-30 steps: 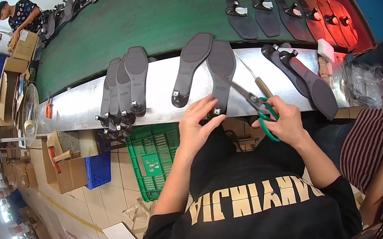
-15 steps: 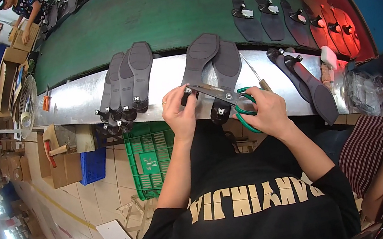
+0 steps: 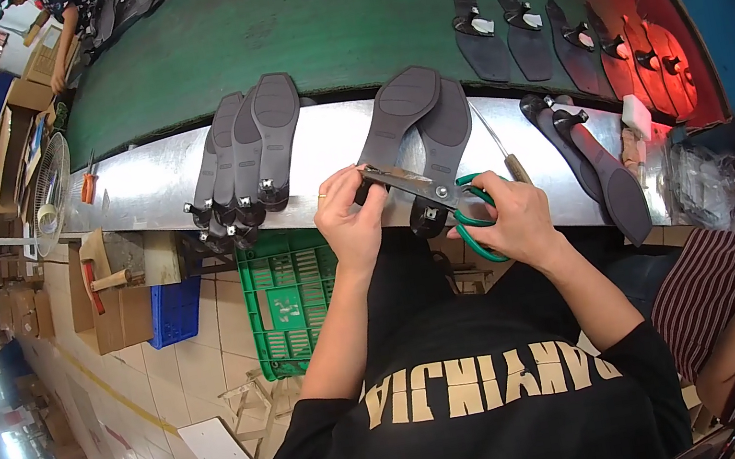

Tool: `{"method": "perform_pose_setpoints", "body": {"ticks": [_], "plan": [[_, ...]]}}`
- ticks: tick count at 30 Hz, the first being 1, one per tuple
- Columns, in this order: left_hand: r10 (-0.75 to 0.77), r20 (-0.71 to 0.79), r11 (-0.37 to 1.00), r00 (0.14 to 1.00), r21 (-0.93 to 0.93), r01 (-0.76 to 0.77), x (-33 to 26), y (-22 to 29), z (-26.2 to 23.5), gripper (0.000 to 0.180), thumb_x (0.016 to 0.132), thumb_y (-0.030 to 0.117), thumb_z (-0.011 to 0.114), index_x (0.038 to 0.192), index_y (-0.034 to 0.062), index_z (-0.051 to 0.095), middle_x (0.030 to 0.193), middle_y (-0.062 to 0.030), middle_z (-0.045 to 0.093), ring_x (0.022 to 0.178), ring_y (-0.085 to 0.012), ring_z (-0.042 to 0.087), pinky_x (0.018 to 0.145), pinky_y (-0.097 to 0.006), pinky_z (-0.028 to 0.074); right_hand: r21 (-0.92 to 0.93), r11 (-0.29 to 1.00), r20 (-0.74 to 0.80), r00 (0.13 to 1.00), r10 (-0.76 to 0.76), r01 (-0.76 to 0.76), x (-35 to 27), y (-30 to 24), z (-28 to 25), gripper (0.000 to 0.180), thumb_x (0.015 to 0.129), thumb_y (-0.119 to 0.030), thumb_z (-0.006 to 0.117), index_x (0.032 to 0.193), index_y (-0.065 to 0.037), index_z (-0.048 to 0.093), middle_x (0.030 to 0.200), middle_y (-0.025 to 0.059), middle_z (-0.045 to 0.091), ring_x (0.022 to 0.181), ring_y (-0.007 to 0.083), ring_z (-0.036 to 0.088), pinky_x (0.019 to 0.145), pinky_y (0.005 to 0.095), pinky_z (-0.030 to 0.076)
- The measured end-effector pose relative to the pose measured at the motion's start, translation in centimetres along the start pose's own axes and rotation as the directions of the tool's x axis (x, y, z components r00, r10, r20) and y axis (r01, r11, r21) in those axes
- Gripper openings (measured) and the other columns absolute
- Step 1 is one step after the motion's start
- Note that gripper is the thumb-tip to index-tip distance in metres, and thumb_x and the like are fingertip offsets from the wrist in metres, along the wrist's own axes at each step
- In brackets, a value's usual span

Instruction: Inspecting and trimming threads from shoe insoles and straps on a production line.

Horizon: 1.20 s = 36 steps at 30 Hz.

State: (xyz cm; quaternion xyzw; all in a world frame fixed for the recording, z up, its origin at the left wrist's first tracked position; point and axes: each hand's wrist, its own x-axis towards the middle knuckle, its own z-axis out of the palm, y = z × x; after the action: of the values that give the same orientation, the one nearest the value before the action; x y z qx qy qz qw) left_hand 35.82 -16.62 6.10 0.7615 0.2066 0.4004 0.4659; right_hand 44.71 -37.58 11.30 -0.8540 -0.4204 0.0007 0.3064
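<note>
My left hand (image 3: 351, 224) pinches the heel end of a dark shoe (image 3: 403, 107), which lies sole up on the metal ledge with its toe away from me. My right hand (image 3: 517, 216) is closed around the green handles of a pair of scissors (image 3: 441, 191). Their blades point left and reach my left fingertips, over the heel; whether they touch it I cannot tell. Under and beside the held shoe lies a second upturned shoe (image 3: 446, 131), its heel toward me below the scissors. Part of the held heel is hidden by fingers and blades.
Several upturned shoes (image 3: 275, 128) stand left on the metal ledge (image 3: 328, 139). A pointed tool (image 3: 514, 168) and two shoes (image 3: 605, 165) lie right. Beyond runs a green conveyor belt (image 3: 304, 26) with more shoes. Below is a green crate (image 3: 288, 306); a fan (image 3: 56, 199) stands left.
The scissor blades now cover the heel tip that showed beside them before. My view has shifted slightly. The far-left co-worker's arm and the right co-worker's hand have moved.
</note>
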Motion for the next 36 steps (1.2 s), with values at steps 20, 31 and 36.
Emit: {"method": "perform_pose_setpoints", "body": {"ticks": [20,31,36], "plan": [[-0.237,0.132,0.967,0.963,-0.063,0.247,-0.1,-0.6,-0.4,0.022,0.073,0.0,0.074,0.095,-0.0012,0.071,0.11,-0.0117,0.067,0.098,-0.0164,0.061,0.085,-0.029,0.049,-0.037,0.991,-0.196,0.973,0.122,-0.131,-1.1,3.4,-2.1,0.049,0.066,-0.041,0.084,0.092,-0.007,0.061,0.061,0.0075,0.061,0.057,0.0262,0.064,0.052,0.0356,0.048],[-0.547,0.642,0.236,0.538,-0.498,0.834,1.8,-0.8,-3.4,0.038,0.091,0.014,0.062,0.126,0.0048,0.054,0.104,-0.0063,0.065,0.091,-0.0161,0.066,0.076,-0.03,0.057,-0.29,0.872,-0.206,0.916,0.345,-0.394,-5.5,8.1,-6.4,0.034,0.075,-0.017,0.073,0.102,0.001,0.063,0.092,0.0159,0.061,0.089,0.0351,0.058,0.079,0.0431,0.047],[-0.548,0.717,0.007,0.431,-0.512,0.859,1.7,-0.5,-2.8,0.035,0.094,0.032,0.058,0.12,0.0086,0.055,0.108,-0.0062,0.064,0.094,-0.0185,0.062,0.074,-0.033,0.051,0.044,0.949,-0.229,0.921,0.314,-0.313,-0.8,5.4,-3.9,0.028,0.082,-0.015,0.067,0.105,0.0,0.064,0.095,0.0154,0.062,0.091,0.0343,0.058,0.078,0.0422,0.048]]}}
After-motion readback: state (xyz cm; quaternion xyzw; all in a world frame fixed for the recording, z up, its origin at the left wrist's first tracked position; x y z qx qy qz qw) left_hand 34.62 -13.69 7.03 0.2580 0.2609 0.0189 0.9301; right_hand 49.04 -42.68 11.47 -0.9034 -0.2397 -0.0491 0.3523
